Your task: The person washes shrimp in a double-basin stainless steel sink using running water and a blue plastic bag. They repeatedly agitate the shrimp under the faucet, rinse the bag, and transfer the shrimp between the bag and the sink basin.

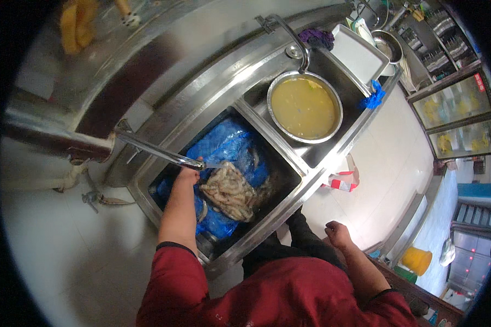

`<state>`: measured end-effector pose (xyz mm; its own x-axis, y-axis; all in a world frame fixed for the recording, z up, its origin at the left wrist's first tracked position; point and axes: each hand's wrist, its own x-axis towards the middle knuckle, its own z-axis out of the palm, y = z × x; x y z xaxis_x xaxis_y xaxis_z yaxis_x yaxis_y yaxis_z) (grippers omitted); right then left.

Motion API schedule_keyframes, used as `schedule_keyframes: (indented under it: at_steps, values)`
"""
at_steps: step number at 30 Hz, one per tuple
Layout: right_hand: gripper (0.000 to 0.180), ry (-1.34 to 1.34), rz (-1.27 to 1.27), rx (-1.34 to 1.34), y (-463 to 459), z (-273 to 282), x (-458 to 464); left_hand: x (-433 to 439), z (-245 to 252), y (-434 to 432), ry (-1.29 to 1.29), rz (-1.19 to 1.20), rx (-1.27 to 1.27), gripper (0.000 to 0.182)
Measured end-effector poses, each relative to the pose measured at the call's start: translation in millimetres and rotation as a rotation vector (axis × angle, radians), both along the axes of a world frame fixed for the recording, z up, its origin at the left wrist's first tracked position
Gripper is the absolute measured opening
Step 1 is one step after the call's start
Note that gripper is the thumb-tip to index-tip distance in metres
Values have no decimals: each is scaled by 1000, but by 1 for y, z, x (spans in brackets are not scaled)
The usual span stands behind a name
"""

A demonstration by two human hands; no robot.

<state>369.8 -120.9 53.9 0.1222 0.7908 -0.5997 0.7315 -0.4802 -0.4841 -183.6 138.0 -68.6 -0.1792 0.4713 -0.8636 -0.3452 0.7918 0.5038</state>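
My left hand (pixel 189 175) reaches into the near sink basin, just under the end of a swivel faucet (pixel 163 154). Its fingers are partly hidden, so whether they grip the blue plastic bag (pixel 223 141) beside them is unclear. Water runs from the spout onto a clumped block of pale brown seafood (pixel 230 191), which lies on the bag's spread blue plastic. A few loose pieces lie around the block. Away from the sink, my right hand (pixel 338 234) hangs at my side over the floor, fingers curled, with nothing seen in it.
A round metal basin (pixel 305 108) of cloudy yellowish liquid stands in the adjoining sink under a second faucet (pixel 291 32). Beyond are a white tray (pixel 360 55), purple mesh (pixel 317 38) and blue plastic (pixel 374 96). A red-and-white bag (pixel 343 182) sits on the floor by the sink.
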Motion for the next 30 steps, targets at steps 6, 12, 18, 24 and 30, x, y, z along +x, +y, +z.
schedule_keyframes:
  at_steps: [6, 12, 18, 24, 30]
  values:
    - [31, -112, 25, -3, -9, -10, 16, -6, 16, 9, 184, 55, 218, 32]
    - [30, -87, 32, 13, -17, -24, 44, 8, 82, 17, 394, 149, 394, 76]
    - [29, -86, -38, -16, -13, -30, 61, 4, 135, 14, 284, 226, 645, 33]
    - [27, -95, -2, -25, -8, -47, 82, 3, 194, -50, 552, 212, 556, 20]
    - [29, -75, 95, -26, 8, -69, 101, 4, 243, -95, 541, 413, 567, 13]
